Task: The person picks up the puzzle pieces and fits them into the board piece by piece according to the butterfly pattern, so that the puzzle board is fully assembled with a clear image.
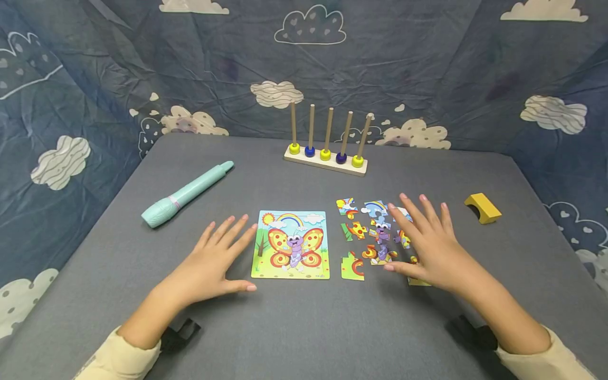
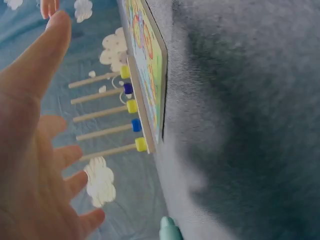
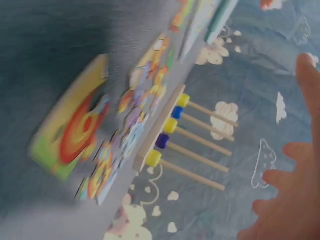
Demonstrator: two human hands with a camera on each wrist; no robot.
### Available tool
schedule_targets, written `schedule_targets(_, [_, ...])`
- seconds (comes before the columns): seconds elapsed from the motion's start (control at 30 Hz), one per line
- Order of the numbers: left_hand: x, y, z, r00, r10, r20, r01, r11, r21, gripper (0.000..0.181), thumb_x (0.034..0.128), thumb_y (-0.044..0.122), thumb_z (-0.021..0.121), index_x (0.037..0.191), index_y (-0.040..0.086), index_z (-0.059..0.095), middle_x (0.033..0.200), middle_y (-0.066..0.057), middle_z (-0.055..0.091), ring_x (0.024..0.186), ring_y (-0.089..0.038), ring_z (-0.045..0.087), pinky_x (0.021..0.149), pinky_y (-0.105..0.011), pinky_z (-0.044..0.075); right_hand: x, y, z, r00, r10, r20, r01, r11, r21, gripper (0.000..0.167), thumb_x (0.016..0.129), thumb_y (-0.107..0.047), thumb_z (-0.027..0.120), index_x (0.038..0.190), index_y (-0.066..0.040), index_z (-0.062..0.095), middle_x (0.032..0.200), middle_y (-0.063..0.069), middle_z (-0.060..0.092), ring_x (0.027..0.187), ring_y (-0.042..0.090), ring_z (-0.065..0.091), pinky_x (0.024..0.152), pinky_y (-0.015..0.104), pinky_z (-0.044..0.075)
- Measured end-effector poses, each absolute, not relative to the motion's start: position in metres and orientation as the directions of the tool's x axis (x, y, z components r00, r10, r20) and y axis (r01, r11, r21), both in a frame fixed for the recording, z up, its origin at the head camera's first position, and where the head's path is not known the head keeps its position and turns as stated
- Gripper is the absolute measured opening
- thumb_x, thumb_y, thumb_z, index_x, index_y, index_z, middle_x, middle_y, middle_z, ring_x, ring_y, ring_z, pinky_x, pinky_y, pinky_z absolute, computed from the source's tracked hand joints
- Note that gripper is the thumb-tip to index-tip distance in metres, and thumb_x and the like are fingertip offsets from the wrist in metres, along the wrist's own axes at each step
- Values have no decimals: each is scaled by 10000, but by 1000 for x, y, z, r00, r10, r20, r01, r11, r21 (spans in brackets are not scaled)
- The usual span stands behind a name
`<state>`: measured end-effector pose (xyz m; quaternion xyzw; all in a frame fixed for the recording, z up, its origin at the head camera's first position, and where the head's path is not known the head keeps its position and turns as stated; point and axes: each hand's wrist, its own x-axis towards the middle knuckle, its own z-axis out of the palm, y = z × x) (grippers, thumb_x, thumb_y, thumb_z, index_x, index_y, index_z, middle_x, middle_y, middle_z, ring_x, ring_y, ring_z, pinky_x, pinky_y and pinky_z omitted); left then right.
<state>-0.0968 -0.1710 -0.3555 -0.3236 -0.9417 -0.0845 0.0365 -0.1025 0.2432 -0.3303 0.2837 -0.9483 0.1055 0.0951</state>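
Note:
A square butterfly puzzle board point(image 1: 266, 266) lies flat at the middle of the table. My left hand point(image 1: 209, 266), fingers spread, is just left of it; in the left wrist view the palm is raised off the cloth. Several loose butterfly puzzle pieces point(image 1: 352, 268) lie in rough rows to the board's right. Over the rightmost pieces my right hand point(image 1: 434, 253) spreads its fingers, holding nothing and partly hiding them. In the right wrist view a corner puzzle piece point(image 3: 75, 120) with a red and orange swirl appears close up, blurred.
Behind the board stands a wooden peg rack point(image 1: 349, 168) with five upright pegs, each carrying a yellow or blue bead. A mint-green microphone-shaped toy point(image 1: 190, 192) lies at back left. On the right is a yellow arch block point(image 1: 483, 208). Patterned cloth point(image 1: 237, 63) hangs behind the table.

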Motion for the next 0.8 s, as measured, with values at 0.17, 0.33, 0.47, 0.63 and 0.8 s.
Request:
schedule_targets(0.17, [-100,-172,-361,-812,565,149,579,745,331,923,764,575,594,1455,173,132,1468,-93,172,1315,-317,159,1016,-505,161,-123,233,-326,-807,-498,318,-588,725,-358,995,683,-309,784,1443,-117,171,1478,120,114,1335,330,19,1021,535,-12])
schedule_targets(0.33, [-107,-168,-369,-869,475,138,461,676,575,846,786,364,685,1437,118,205,1417,-128,258,1273,-314,249,981,-504,244,-147,220,-333,-873,-401,279,-486,650,-585,947,711,-206,769,1448,-205,173,1476,66,150,1326,289,139,948,604,210])
schedule_targets(0.47, [-116,-164,-376,-896,429,114,397,658,640,800,790,327,689,1416,73,260,1375,-146,315,1244,-296,314,969,-489,277,-168,212,-347,-907,-353,229,-408,605,-683,874,749,-202,734,1441,-231,200,1459,76,203,1298,319,216,955,567,244])
schedule_targets(0.63, [-126,-163,-387,-911,409,50,324,637,699,774,788,313,693,1397,42,299,1372,-152,339,1259,-291,301,983,-481,260,-188,207,-363,-922,-353,161,-346,557,-755,783,788,-207,700,1426,-146,250,1414,159,282,1239,389,299,959,525,277])
schedule_targets(0.8, [-130,-162,-395,-917,397,30,296,630,718,752,783,308,699,1380,30,335,1361,-164,361,1258,-308,302,983,-486,257,-200,204,-373,-932,-359,51,-268,586,-765,739,809,-260,674,1418,-141,272,1396,172,312,1215,400,333,944,523,301])
